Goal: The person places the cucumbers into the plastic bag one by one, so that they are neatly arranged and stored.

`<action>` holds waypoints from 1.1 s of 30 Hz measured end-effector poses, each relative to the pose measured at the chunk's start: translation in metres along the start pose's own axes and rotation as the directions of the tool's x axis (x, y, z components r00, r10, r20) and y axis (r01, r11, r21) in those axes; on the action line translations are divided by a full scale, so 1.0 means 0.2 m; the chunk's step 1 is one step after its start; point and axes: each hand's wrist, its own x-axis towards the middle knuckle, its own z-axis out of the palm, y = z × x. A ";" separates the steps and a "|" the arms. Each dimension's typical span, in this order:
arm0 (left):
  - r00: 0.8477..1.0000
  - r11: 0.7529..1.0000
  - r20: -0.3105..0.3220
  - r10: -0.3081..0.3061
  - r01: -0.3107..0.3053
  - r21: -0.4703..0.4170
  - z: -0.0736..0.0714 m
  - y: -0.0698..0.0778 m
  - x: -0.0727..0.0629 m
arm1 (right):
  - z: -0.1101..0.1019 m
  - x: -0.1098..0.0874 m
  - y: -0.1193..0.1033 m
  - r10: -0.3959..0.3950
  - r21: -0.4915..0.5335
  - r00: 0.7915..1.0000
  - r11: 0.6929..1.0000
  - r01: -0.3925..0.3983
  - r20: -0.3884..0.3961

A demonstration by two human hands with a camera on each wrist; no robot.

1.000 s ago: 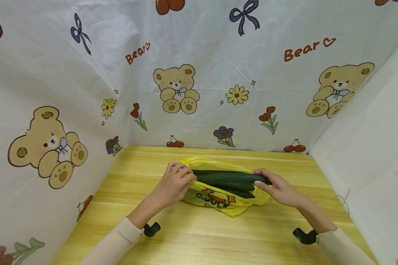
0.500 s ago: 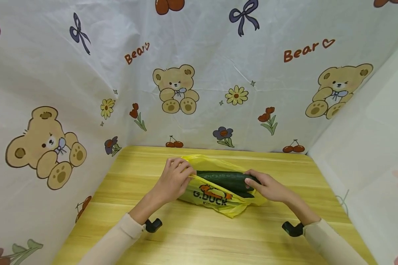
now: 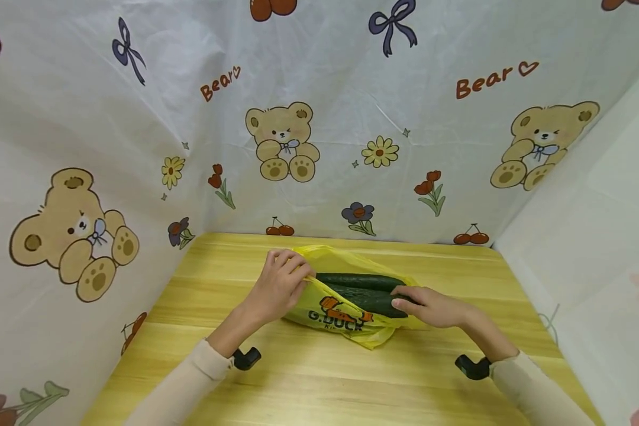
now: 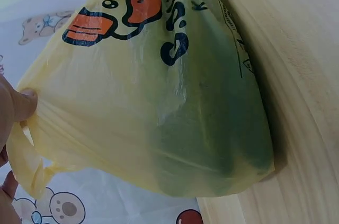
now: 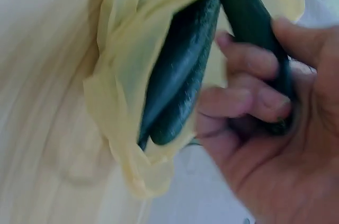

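Note:
A yellow plastic bag (image 3: 327, 258) with a printed duck lies on the table, its mouth spread open. Several dark green cucumbers (image 3: 357, 280) lie side by side inside it. My left hand (image 3: 279, 287) pinches the bag's rim at its left end; the left wrist view shows the thumb (image 4: 25, 105) pressed on the stretched plastic. At the bag's right end, my right hand (image 3: 439, 307) grips the end of one cucumber (image 5: 246, 15), with fingers curled round it in the right wrist view. Other cucumbers (image 5: 180, 68) lie beside it. The cucumbers' left ends are hidden by the bag.
The wooden table (image 3: 319, 384) carries the bag near its back middle. Behind it rises a white cloth wall (image 3: 335, 195) printed with bears; similar walls stand left and right. Black wrist-worn devices (image 3: 247, 358) stick out beneath both forearms.
My right hand has moved left with the cucumber, bringing it further into the bag, then slightly down. Another cucumber now shows behind it. My left hand keeps its hold, the rim lifted slightly.

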 end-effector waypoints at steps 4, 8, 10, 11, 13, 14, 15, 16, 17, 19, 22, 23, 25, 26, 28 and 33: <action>1.000 1.000 -0.003 0.005 -0.006 -0.014 0.00 0.00 0.00 | 0.02 0.05 0.00 -0.060 0.029 0.993 0.998 0.063 -0.100; 1.000 1.000 0.003 0.008 -0.008 -0.014 0.00 0.00 0.00 | 0.00 0.08 0.02 -0.037 0.042 0.994 0.998 0.042 -0.107; 1.000 1.000 0.000 0.000 0.000 -0.009 0.00 0.00 0.00 | 0.01 0.09 0.04 -0.015 -0.002 0.994 1.000 0.015 -0.110; 1.000 1.000 -0.001 -0.004 0.004 -0.008 0.00 0.00 0.00 | 0.01 0.09 0.05 -0.009 -0.033 0.993 0.999 0.005 -0.113; 1.000 1.000 -0.002 -0.007 0.007 -0.005 0.01 0.01 0.00 | 0.03 0.10 0.07 -0.017 -0.105 0.991 0.994 0.003 -0.130; 1.000 1.000 -0.002 -0.007 0.007 -0.007 0.01 0.01 0.00 | 0.04 0.10 0.07 -0.029 -0.147 0.989 0.989 0.008 -0.142; 1.000 1.000 -0.002 -0.009 0.008 -0.007 0.01 0.01 0.00 | 0.06 0.10 0.08 -0.041 -0.179 0.987 0.984 0.013 -0.154; 1.000 1.000 -0.004 -0.009 0.009 -0.007 0.01 0.01 0.01 | 0.07 0.10 0.08 -0.056 -0.204 0.984 0.979 0.021 -0.167; 1.000 1.000 -0.004 -0.012 0.012 -0.009 0.01 0.01 0.01 | 0.08 0.10 0.09 -0.068 -0.226 0.981 0.974 0.025 -0.184; 1.000 1.000 0.000 -0.020 0.020 -0.014 0.01 0.01 0.01 | 0.09 0.09 0.09 -0.088 -0.249 0.972 0.968 0.032 -0.219; 0.999 0.999 0.013 -0.034 0.034 -0.029 0.01 0.02 0.02 | 0.10 0.07 0.09 -0.092 -0.230 0.961 0.973 0.031 -0.262; 0.999 0.999 0.017 -0.037 0.038 -0.035 0.01 0.02 0.01 | 0.10 0.05 0.10 -0.090 -0.221 0.958 0.975 0.029 -0.272; 0.999 0.998 0.027 -0.040 0.042 -0.043 0.01 0.02 0.01 | 0.09 0.03 0.11 -0.085 -0.197 0.956 0.980 0.030 -0.279; 0.999 0.998 0.030 -0.043 0.044 -0.047 0.00 0.02 0.01 | 0.09 0.02 0.12 -0.079 -0.191 0.956 0.981 0.024 -0.284; 0.998 0.997 0.037 -0.049 0.050 -0.050 0.00 0.02 0.00 | 0.09 0.00 0.14 -0.071 -0.181 0.953 0.983 0.017 -0.296; 0.998 0.997 0.038 -0.052 0.054 -0.058 -0.01 0.00 -0.03 | 0.10 -0.08 0.18 -0.056 -0.149 0.933 0.989 0.003 -0.355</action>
